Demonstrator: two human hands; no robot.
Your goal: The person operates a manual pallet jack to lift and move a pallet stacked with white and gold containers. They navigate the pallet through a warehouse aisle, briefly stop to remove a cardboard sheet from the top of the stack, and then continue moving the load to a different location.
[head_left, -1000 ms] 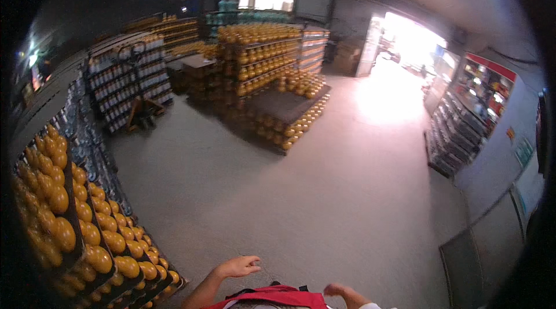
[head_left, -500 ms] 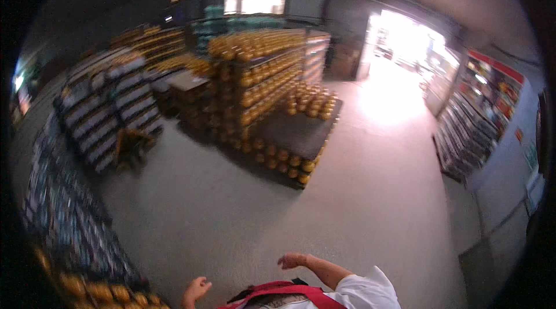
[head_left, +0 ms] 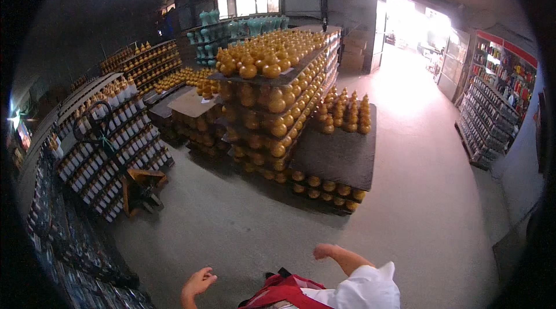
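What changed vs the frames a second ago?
View swung left and moved forward: the stacked yellow gourd bottles now sit centre and nearer. Right hand rose with its white sleeve showing; left hand dropped lower left. Both hands stayed empty.

Both hands, left hand (head_left: 198, 283) and right hand (head_left: 324, 250), hang free (holding nothing) before stacked yellow gourd-shaped bottles (head_left: 272, 86).

A dim warehouse with a grey concrete floor (head_left: 417, 193). Daylight pours through an open doorway (head_left: 405, 25) and high windows (head_left: 246, 1); shelves (head_left: 492, 106) line the right wall.
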